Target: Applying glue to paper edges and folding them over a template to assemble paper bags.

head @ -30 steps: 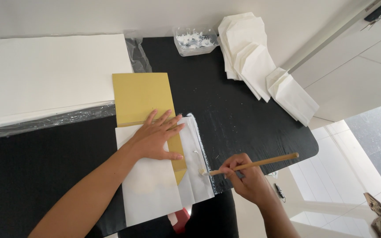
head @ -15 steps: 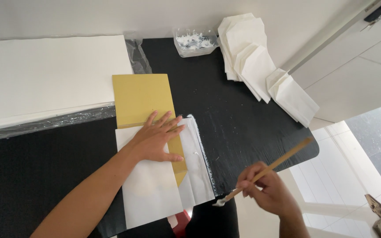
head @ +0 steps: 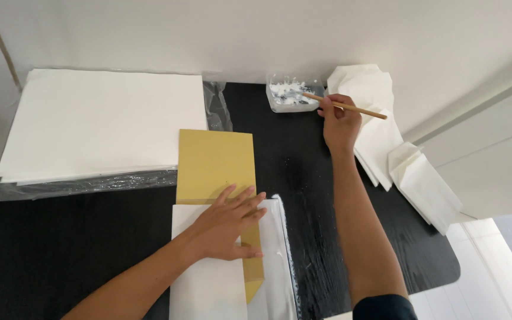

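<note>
Wooden stick (head: 345,107): held in the right hand (head: 339,124), fingers closed around it near its lower end, tip pointing into the clear plastic tub (head: 293,96) of white paste at the far edge of the black table (head: 90,237). One second ago this hand held the stick at the near edge of the table, beside the folded sheet; half a second ago it was lifting away to the right. It now reaches across the table to the tub.

Left hand (head: 229,222): flat, fingers spread, holding nothing, pressing down on the white sheet (head: 208,284) and the yellow card (head: 216,163) where they overlap. Its position matches both earlier frames. A white paste line runs along the right margin of the sheet.

Count:
- Hands: two.
- Stick: one.
- Paste tub: one.
- Yellow card: one, partly covered by the white sheet.
- Large stack of white paper (head: 102,121): one, at far left, lying on clear plastic film (head: 78,185).
- Folded white paper items (head: 422,184): one loose pile at far right; the exact number cannot be told.
</note>
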